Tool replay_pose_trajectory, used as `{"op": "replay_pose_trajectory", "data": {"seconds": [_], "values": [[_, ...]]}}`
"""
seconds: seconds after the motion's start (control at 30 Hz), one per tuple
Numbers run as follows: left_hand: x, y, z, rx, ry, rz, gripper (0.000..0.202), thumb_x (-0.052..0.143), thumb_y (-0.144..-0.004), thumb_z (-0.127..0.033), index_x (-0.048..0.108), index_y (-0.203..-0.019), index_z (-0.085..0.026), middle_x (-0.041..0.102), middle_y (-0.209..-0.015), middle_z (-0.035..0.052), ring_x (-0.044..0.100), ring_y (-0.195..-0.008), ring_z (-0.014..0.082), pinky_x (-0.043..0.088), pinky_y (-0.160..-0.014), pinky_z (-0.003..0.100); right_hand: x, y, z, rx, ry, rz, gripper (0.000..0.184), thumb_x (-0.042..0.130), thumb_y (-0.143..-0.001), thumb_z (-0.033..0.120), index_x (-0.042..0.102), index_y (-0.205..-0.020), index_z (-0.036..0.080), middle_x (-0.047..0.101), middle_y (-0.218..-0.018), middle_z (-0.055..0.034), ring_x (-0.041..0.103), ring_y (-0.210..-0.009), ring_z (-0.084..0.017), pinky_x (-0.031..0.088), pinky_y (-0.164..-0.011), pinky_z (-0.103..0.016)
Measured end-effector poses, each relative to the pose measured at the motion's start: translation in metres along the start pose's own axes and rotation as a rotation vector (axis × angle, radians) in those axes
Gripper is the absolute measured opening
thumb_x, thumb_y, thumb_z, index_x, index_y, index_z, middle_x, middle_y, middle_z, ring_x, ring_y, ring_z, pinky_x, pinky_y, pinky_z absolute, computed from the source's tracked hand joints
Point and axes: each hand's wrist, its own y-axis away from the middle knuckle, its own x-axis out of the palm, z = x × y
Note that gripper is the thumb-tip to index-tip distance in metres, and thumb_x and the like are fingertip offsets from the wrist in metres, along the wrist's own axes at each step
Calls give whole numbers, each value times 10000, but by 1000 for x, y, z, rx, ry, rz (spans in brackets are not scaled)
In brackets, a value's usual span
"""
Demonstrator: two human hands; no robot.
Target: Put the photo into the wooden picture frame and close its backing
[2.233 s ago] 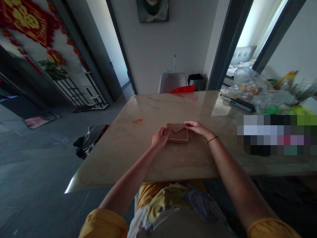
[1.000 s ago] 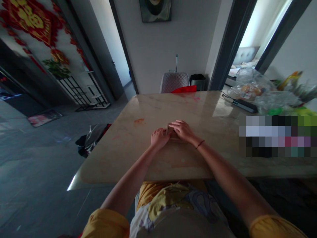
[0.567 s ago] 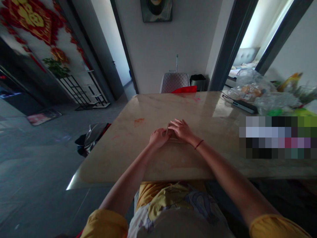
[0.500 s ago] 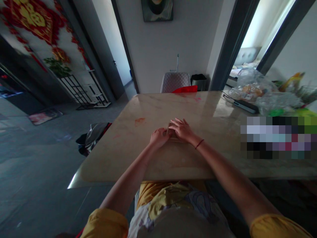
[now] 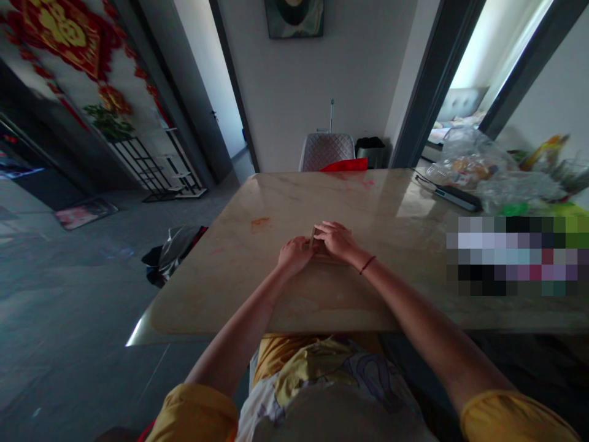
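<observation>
A small wooden frame or shallow tray [image 5: 330, 259] lies on the stone-topped table [image 5: 221, 294], mostly covered by my hands. At its left edge, my left hand [image 5: 294, 252] is closed, with thumb and fingertips gripping the rim. My right hand [image 5: 338, 239], with a thin dark red band at the wrist, reaches over the frame from the right. Its fingers are bent down into the frame beside my left fingertips. Whatever those right fingertips pinch is hidden beneath them.
At the table's right end are clear plastic bags [image 5: 478, 162], a dark handheld device [image 5: 455, 197] with a cord, and a blurred-out patch. An orange smear [image 5: 260, 224] marks the tabletop. A quilted chair [image 5: 329, 152] stands behind the far edge; a bag [image 5: 177, 252] sits left.
The fingers of my right hand have drawn closer together and bent further down over the frame. My left hand keeps its place at the left edge.
</observation>
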Motion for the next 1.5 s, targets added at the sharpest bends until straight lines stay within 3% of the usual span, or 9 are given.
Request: {"op": "replay_pose_trajectory", "data": {"seconds": [0.23,0.43,0.57,0.67,0.73,1.0,1.2,1.4,1.5], "values": [[2,0,2,9,-16,-6,363,533,-827,-458,654,-1070,-218,632,-1205,91,552,-1131,248,375,-991,339,6,5,-6,49,-147,-104,435,373,-838,88,675,-1117,229,593,-1289,-23,486,-1248,-183,363,-1079,-414],[0,-3,3,14,14,20,377,344,-923,-345,672,-1036,-197,644,-1190,99,564,-1130,219,377,-990,329,-9,16,-36,285,-336,-342,439,347,-869,181,592,-1230,137,631,-1217,-108,544,-1173,-199,393,-1047,-414],[-3,-8,9,-79,94,-5,426,294,-934,-338,656,-1074,-162,634,-1206,126,568,-1136,222,401,-962,327,-10,27,-43,238,-367,-172,494,519,-844,416,564,-1258,151,546,-1315,-148,466,-1262,-242,350,-1070,-436],[-6,-11,15,-124,141,-43,439,284,-935,-345,660,-1057,-153,651,-1172,130,579,-1121,220,410,-947,318,-4,35,-36,156,-295,40,936,719,-602,615,430,-1377,177,352,-1461,-192,279,-1375,-348,295,-1077,-525],[-7,-12,19,-139,154,-52,441,282,-936,-349,657,-1062,-155,659,-1156,125,583,-1112,220,413,-938,317,0,40,-32,148,-228,98,1082,760,-494,650,382,-1404,202,270,-1497,-202,239,-1380,-393,279,-1068,-564],[-8,-11,19,-157,143,-53,453,301,-929,-414,675,-1003,-171,677,-1109,118,601,-1070,231,423,-912,328,1,35,-35,96,-206,22,915,760,-574,552,471,-1338,139,429,-1395,-216,375,-1318,-350,336,-1062,-499],[-3,-13,15,-80,301,-6,493,284,-925,-491,639,-1102,-199,677,-1122,71,598,-1072,213,419,-936,321,-5,29,-40,109,-469,-42,464,552,-829,452,592,-1206,185,556,-1304,-139,524,-1213,-238,407,-1023,-424],[-5,-10,9,-112,314,-37,506,320,-917,-506,548,-1251,-202,587,-1290,77,534,-1186,207,387,-979,298,3,31,-23,91,-294,38,928,721,-586,626,458,-1333,142,381,-1437,-213,354,-1339,-340,318,-1075,-511],[-12,-9,9,-187,233,-56,535,314,-912,-526,598,-1188,-167,635,-1205,123,573,-1130,245,411,-941,335,6,30,-18,126,-157,69,999,732,-572,612,381,-1378,139,332,-1461,-221,281,-1367,-368,255,-1091,-555]]}}
